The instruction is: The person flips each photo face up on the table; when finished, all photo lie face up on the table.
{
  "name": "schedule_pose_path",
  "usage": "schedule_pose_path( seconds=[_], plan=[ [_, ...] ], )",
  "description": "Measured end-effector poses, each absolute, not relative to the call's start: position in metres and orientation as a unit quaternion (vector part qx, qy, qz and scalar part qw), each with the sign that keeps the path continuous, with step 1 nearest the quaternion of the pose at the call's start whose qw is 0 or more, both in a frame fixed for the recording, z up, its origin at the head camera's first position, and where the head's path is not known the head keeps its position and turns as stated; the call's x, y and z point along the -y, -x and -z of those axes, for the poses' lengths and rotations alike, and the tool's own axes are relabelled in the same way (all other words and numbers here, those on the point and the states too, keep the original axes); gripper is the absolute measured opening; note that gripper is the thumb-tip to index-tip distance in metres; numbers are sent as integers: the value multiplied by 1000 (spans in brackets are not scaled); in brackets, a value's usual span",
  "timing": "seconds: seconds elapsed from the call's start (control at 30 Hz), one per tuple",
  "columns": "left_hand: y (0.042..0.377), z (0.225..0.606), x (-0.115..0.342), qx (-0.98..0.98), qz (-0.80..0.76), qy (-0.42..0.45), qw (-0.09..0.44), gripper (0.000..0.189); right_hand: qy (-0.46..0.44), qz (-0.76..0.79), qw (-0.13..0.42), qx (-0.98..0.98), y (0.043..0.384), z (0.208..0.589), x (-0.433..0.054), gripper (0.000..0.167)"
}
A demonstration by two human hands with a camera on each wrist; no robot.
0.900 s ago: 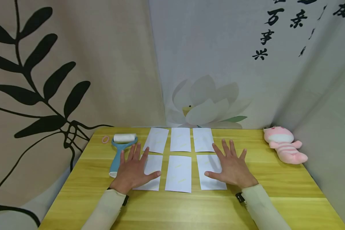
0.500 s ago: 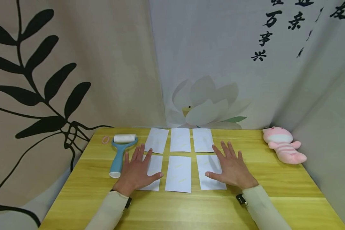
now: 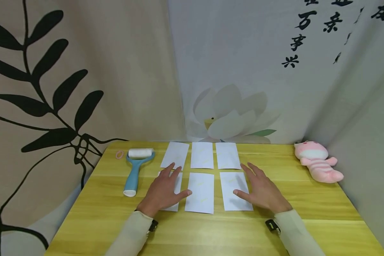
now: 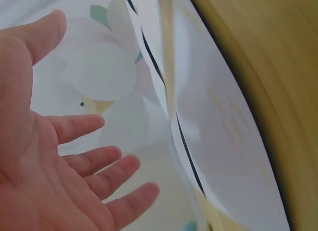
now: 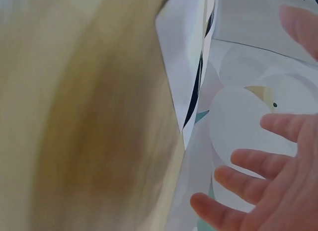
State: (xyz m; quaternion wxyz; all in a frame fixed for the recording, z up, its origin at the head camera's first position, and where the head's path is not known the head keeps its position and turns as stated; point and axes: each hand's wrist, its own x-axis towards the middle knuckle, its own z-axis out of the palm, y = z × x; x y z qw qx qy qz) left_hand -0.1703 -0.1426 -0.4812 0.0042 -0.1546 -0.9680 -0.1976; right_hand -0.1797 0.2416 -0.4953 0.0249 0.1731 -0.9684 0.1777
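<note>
Over a yellow wood-grain table (image 3: 208, 233), you poise your bare left hand (image 3: 164, 191) and bare right hand (image 3: 265, 191), fingers loosely extended, grasping nothing; a pink striped plush toy (image 3: 318, 161) lies at right, a blue-handled roller with a white cylinder (image 3: 134, 173) at left, six white rectangular paper sheets (image 3: 200, 193) in two rows of three, the nearer partly beneath your hands, and a pink ring (image 3: 116, 155) beside the roller

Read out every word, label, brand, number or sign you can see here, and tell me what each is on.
"万事兴", reading down, on the cloth
"亲", on the cloth
"友", on the cloth, far right
Characters above "万" and "亲": cut off by the frame, unreadable
Thin strokes between "亲" and "友": unreadable
Cards: faint yellow marks, no readable text
</note>
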Motion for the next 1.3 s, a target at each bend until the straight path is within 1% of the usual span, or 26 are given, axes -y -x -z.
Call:
schedule_pose_path(
  seconds=[0.17,0.4,0.53,0.77,0.9,1.07,1.17,1.3],
  plan=[
    [169,482,125,955,253,153,-4,89,-170,-211,13,963,177,498,-241,102],
    [166,487,99,931,321,175,-14,73,-176,-253,24,951,172,503,-243,84],
    [166,486,86,917,350,189,-19,65,-162,-280,17,946,169,503,-244,79],
    [165,490,61,906,372,195,-46,62,-139,-312,-8,940,163,500,-245,75],
    [163,491,44,887,413,191,-76,63,-124,-340,-27,932,161,499,-247,74],
    [158,494,22,872,442,170,-122,63,-85,-366,-40,926,160,500,-247,68],
    [156,497,11,864,456,159,-144,62,-56,-377,-63,922,160,501,-246,66],
    [152,500,3,854,476,132,-162,61,-42,-385,-82,918,158,502,-244,66]
  ],
)
